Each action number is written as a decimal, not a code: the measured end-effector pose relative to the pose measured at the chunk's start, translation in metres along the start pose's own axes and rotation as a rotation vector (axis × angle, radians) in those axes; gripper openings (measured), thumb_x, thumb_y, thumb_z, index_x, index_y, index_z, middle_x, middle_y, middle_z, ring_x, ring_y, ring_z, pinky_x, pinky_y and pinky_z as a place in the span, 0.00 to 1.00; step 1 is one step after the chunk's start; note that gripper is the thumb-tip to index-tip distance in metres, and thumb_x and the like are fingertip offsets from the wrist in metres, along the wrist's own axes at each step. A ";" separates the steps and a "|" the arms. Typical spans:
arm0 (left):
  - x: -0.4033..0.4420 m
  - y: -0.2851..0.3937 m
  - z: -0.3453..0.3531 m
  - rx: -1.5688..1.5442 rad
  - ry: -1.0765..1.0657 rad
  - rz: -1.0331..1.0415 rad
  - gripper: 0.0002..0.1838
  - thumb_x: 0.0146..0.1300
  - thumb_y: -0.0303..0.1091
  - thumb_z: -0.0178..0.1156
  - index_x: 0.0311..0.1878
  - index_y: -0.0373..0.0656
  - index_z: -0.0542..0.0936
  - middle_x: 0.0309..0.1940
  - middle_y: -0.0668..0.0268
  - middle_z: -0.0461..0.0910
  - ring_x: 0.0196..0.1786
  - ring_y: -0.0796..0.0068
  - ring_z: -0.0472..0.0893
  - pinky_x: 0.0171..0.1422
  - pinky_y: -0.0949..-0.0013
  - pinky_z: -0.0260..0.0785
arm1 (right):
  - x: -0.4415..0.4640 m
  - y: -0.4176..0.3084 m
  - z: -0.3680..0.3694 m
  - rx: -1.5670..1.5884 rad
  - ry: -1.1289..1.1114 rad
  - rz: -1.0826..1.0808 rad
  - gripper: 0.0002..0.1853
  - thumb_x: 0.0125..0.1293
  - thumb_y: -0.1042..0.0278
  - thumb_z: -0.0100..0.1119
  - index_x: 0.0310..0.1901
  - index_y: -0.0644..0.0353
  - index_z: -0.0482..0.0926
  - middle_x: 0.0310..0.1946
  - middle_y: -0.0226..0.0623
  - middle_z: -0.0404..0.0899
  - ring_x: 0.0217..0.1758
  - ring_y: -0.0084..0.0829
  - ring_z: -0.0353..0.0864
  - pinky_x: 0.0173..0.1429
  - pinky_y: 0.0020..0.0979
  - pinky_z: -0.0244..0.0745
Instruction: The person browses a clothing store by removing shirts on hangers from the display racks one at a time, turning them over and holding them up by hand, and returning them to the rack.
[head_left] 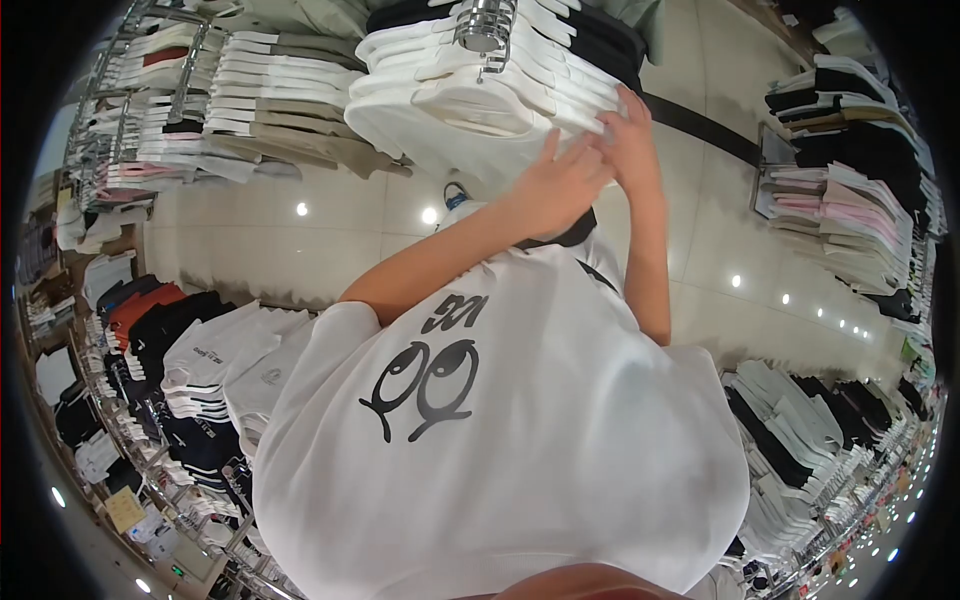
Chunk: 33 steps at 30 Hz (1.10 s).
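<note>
A white T-shirt (445, 120) hangs at the front of a row of shirts on a metal rail, its round neckline facing me. At its right shoulder area, my left hand (565, 185) reaches across with its fingers bent onto the white cloth. Beside it, touching or nearly touching, my right hand (632, 145) has its fingers curled at the edge of the white shirts. Both hands seem to pinch the cloth, though the fingertips are partly hidden. A chrome rail end (483, 28) with a hook stands above the neckline.
Racks of hanging clothes surround me: beige and white garments (290, 100) to the left, pink and black ones (840, 200) to the right. More shirts (215, 350) hang lower left, and grey and black ones (790, 420) lower right. Pale floor tiles (330, 235) lie between.
</note>
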<state>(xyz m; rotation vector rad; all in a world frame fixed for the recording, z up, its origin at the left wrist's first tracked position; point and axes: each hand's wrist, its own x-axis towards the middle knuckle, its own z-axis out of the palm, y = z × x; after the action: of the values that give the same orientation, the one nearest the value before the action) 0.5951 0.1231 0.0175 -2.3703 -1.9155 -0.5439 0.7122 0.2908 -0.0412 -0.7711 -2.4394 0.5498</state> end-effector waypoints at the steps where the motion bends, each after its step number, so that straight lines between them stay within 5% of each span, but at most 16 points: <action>1: -0.002 -0.002 0.003 0.002 0.006 -0.003 0.20 0.65 0.31 0.64 0.60 0.42 0.81 0.61 0.57 0.78 0.75 0.58 0.73 0.81 0.45 0.64 | -0.004 -0.010 0.000 -0.002 0.000 -0.006 0.16 0.56 0.72 0.77 0.46 0.65 0.88 0.74 0.55 0.73 0.78 0.59 0.68 0.79 0.50 0.68; 6: -0.020 -0.030 0.021 0.124 0.005 -0.135 0.18 0.63 0.28 0.62 0.57 0.39 0.80 0.55 0.57 0.78 0.67 0.58 0.77 0.81 0.45 0.63 | -0.001 -0.044 0.035 0.140 0.004 0.033 0.20 0.56 0.73 0.75 0.51 0.60 0.85 0.55 0.49 0.81 0.58 0.53 0.81 0.60 0.47 0.79; 9: -0.021 -0.040 0.011 0.081 0.022 -0.143 0.17 0.62 0.25 0.61 0.55 0.39 0.80 0.53 0.59 0.78 0.64 0.59 0.77 0.78 0.46 0.63 | 0.001 -0.053 0.044 0.153 0.044 0.078 0.20 0.58 0.74 0.73 0.53 0.58 0.83 0.51 0.45 0.83 0.54 0.52 0.83 0.54 0.44 0.80; 20: -0.026 -0.059 0.019 -0.224 0.195 -0.080 0.11 0.59 0.22 0.65 0.45 0.42 0.83 0.49 0.59 0.80 0.64 0.56 0.77 0.75 0.46 0.63 | -0.020 -0.055 -0.051 0.125 0.295 0.187 0.11 0.60 0.71 0.77 0.43 0.58 0.86 0.39 0.38 0.85 0.42 0.46 0.86 0.46 0.39 0.79; 23: -0.027 -0.064 0.009 -0.431 0.298 -0.035 0.18 0.60 0.25 0.70 0.54 0.38 0.79 0.55 0.54 0.77 0.67 0.49 0.74 0.76 0.45 0.62 | -0.027 -0.048 -0.071 0.077 0.345 0.191 0.12 0.60 0.71 0.76 0.44 0.57 0.86 0.39 0.37 0.86 0.43 0.44 0.87 0.46 0.38 0.79; 25: -0.025 -0.061 0.005 -0.150 0.858 -0.375 0.34 0.60 0.32 0.76 0.66 0.33 0.71 0.65 0.44 0.69 0.72 0.41 0.66 0.78 0.43 0.58 | -0.033 -0.046 -0.085 0.018 0.342 0.220 0.11 0.60 0.73 0.76 0.45 0.56 0.86 0.39 0.37 0.87 0.42 0.43 0.87 0.46 0.36 0.80; 28: -0.003 -0.078 -0.006 -0.161 0.870 -0.448 0.46 0.64 0.40 0.76 0.74 0.28 0.60 0.72 0.37 0.59 0.76 0.35 0.58 0.80 0.41 0.53 | -0.041 -0.042 -0.105 -0.026 0.375 0.255 0.11 0.60 0.73 0.75 0.44 0.55 0.87 0.38 0.36 0.87 0.42 0.42 0.87 0.46 0.36 0.79; 33: 0.000 -0.095 0.011 -0.102 0.683 -0.508 0.45 0.66 0.48 0.74 0.73 0.30 0.62 0.75 0.36 0.56 0.78 0.32 0.56 0.81 0.36 0.48 | -0.054 -0.031 -0.148 -0.106 0.430 0.188 0.12 0.60 0.75 0.74 0.46 0.55 0.88 0.39 0.36 0.88 0.41 0.41 0.87 0.47 0.36 0.79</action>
<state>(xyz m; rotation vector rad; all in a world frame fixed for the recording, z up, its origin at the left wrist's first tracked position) 0.5069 0.1484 -0.0101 -1.4022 -2.1178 -1.2951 0.8235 0.2663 0.0713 -1.0499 -2.0228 0.2851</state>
